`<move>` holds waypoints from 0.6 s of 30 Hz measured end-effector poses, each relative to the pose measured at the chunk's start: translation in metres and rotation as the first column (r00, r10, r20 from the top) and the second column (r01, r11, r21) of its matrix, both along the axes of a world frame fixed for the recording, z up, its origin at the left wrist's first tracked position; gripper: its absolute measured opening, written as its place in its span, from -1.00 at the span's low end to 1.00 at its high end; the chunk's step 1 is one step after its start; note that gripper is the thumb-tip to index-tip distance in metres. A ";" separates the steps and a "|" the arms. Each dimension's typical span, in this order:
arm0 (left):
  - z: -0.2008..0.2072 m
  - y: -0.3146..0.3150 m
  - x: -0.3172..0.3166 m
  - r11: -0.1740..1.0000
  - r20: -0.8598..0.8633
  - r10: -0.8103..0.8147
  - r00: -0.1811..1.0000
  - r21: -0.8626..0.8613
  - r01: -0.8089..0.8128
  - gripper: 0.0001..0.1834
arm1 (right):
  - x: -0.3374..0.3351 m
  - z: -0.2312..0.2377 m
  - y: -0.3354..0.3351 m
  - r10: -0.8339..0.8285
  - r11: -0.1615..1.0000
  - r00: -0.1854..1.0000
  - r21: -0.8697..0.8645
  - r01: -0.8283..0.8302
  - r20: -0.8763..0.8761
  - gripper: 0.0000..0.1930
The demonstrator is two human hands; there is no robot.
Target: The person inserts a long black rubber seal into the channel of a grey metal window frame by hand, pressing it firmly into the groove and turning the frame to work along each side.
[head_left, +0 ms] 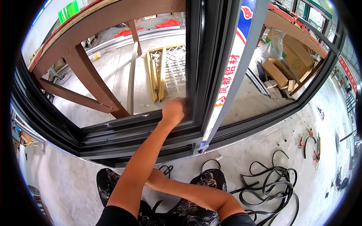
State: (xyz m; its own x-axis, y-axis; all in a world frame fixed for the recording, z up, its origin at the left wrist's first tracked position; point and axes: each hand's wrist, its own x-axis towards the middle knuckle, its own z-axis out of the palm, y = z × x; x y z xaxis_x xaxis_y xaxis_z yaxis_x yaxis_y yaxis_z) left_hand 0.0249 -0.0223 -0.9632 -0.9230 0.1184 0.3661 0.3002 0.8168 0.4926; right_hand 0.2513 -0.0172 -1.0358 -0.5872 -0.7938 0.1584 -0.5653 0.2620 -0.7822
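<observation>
A dark grey window frame (147, 122) stands upright in front of me. My left hand (174, 112) is closed in a fist against the frame's inner corner, where the bottom rail meets the upright mullion (203, 67). Whatever its fingers hold is hidden. My right hand (154, 180) is low, crossed beneath my left forearm, which hides its fingers. Close to it, a black rubber strip (166, 169) loops near the floor, below the frame.
A large tangle of black rubber sealing strip (269, 184) lies on the concrete floor at right. Behind the frame stand a brown metal stand (90, 77), gold-coloured lattice panels (162, 73) and cardboard boxes (292, 52). Small tools (316, 150) lie far right.
</observation>
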 end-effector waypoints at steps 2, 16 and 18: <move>-0.002 0.001 -0.002 1.000 -0.011 -0.006 1.000 -0.007 0.006 -0.79 | 0.001 -0.011 -0.002 -0.010 0.999 0.999 -0.037 0.011 0.039 -0.88; 0.206 0.000 0.037 0.897 -0.367 -0.062 0.928 0.388 0.214 -0.61 | -0.016 0.012 0.008 0.143 0.975 0.984 0.155 -0.159 0.109 -0.81; 0.240 0.013 0.029 0.870 -0.458 -0.009 0.889 0.435 0.233 -0.57 | -0.018 0.011 0.001 0.178 0.962 0.977 0.190 -0.198 0.118 -0.82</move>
